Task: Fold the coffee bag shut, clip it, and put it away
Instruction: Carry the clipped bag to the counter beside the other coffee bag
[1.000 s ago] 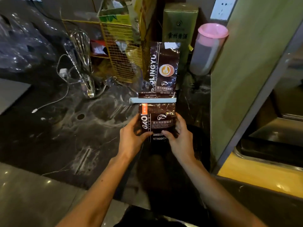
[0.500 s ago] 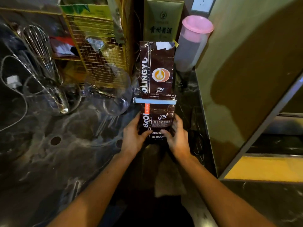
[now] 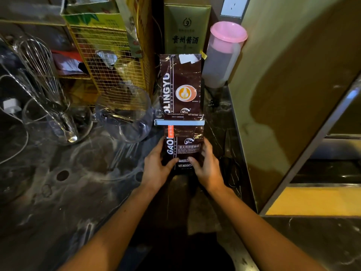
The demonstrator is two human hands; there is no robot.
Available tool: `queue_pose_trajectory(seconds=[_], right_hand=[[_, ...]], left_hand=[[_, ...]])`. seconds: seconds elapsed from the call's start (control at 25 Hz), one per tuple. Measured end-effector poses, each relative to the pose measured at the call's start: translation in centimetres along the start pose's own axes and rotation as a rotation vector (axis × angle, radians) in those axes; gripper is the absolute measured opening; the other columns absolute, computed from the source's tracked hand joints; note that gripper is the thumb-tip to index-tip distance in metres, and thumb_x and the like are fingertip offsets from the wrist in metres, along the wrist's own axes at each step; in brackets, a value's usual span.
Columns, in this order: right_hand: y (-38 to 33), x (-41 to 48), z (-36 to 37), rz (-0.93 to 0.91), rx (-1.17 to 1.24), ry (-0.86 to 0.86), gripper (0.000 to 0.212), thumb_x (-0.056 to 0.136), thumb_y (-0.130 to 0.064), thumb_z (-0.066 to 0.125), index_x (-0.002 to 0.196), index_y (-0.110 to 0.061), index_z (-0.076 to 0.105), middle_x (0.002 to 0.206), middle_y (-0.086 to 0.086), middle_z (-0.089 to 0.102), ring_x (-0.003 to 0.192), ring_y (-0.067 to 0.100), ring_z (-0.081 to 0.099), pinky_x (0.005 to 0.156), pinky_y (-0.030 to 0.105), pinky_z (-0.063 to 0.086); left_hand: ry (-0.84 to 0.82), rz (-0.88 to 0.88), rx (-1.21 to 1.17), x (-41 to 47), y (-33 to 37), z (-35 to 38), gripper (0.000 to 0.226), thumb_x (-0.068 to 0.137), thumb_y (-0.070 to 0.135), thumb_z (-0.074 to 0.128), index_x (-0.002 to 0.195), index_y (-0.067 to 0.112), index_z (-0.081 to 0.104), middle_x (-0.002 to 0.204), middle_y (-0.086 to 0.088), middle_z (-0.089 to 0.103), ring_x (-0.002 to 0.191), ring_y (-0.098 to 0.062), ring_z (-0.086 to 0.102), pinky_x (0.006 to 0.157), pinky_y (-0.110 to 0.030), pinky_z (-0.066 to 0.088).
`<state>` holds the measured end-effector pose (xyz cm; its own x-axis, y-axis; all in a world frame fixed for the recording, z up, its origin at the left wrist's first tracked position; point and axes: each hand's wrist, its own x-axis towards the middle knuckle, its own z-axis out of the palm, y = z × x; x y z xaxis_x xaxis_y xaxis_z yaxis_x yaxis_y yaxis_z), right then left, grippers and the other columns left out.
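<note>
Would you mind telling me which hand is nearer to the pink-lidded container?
The right hand. It grips the coffee bag's right edge, below the pink-lidded container; the left hand grips the bag's far edge.

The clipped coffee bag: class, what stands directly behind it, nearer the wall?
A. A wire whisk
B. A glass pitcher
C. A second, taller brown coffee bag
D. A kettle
C. A second brown coffee bag rises upright right behind the clipped coffee bag, above its pale blue clip; the whisk and glass pitcher stand off to the left.
</note>
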<state>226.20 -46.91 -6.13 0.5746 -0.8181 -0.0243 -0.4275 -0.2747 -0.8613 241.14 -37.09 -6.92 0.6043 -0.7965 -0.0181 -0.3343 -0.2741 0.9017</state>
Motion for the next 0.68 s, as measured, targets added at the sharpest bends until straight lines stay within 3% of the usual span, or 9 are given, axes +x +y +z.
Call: queue_pose_trajectory(seconds=[0.16,0.32,0.44,0.68], right_hand=[[-0.4,-0.4,-0.2,-0.015,-0.021,-0.008,0.077,0.091,-0.022,0.066,0.150,-0.027,0.016,0.139,-0.010,0.048,0.130,0.008,0.046,0.107,0.029,0.040],[-1.0,-0.4,-0.1,0.070,-0.030,-0.020,0.082,0.089,-0.015,0.065,0.147,-0.037,0.012,0.143,-0.001,0.051,0.133,0.016,0.048,0.109,0.044,0.043],[-1.4,-0.7,-0.1,0.079,-0.039,-0.026,0.083,0.090,-0.016,0.062,0.150,-0.035,0.009,0.147,0.001,0.047,0.138,0.021,0.043,0.110,0.052,0.041],[-3.7,-1.2,-0.4,0.113,0.006,0.047,0.065,0.093,-0.029,0.061,0.147,-0.026,0.027,0.142,0.003,0.050,0.135,0.021,0.044,0.111,0.048,0.039]], left_hand=[[-0.006,-0.021,0.058,-0.2,0.3,0.2,0.084,0.080,0.019,0.074,0.148,0.031,0.027,0.140,0.000,0.056,0.130,-0.013,0.051,0.109,-0.044,0.043],[-0.004,0.019,0.103,-0.4,1.2,0.0,0.082,0.082,0.021,0.072,0.149,0.024,0.025,0.142,-0.003,0.053,0.132,-0.016,0.048,0.110,-0.044,0.041],[0.009,0.042,0.136,-0.9,2.1,-0.2,0.076,0.087,0.030,0.066,0.150,0.020,0.025,0.143,-0.005,0.050,0.133,-0.019,0.046,0.110,-0.044,0.040],[-0.020,0.174,0.151,-2.3,3.3,-1.9,0.052,0.094,0.036,0.053,0.142,0.030,0.035,0.133,0.004,0.056,0.125,-0.010,0.050,0.105,-0.042,0.045]])
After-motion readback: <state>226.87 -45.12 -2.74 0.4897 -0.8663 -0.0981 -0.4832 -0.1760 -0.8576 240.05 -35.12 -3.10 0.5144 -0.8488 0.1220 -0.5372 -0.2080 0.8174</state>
